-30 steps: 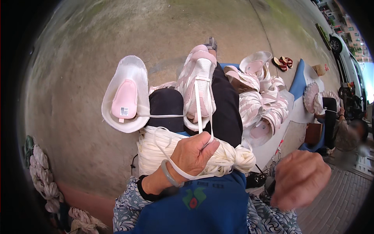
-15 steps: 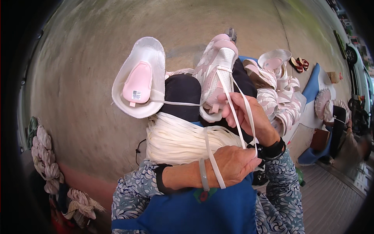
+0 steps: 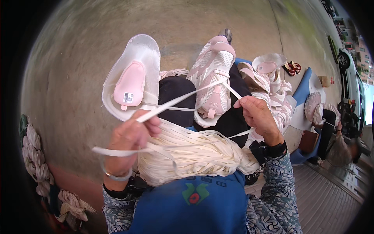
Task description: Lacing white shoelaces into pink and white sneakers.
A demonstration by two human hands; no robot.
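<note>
A pink-and-white mesh shoe upper (image 3: 215, 84) lies across my dark-clad knee, toe end away from me. A flat white shoelace (image 3: 177, 98) runs from its lacing to both my hands. My left hand (image 3: 130, 136), slightly blurred, is closed on one side of it, and a loose length trails across that wrist. With thumb and finger my right hand (image 3: 259, 116) pinches the other side, right of the shoe. On the left rests a second white shoe piece (image 3: 150, 50) with a pink insole, joined to the first by a lace. Below my hands a thick bundle of cream laces (image 3: 194, 156) covers my lap.
More pink-and-white uppers (image 3: 269, 91) are piled at my right, near a blue-edged board (image 3: 302, 87). Sandals (image 3: 291, 68) lie on the concrete floor (image 3: 85, 66). Hanks of laces (image 3: 39, 156) sit at far left. Another person (image 3: 341, 150) works at far right.
My left hand has swung left from near the right wrist, drawing the lace out across the shoe. My right hand has shifted slightly right. The lace ends now spread apart.
</note>
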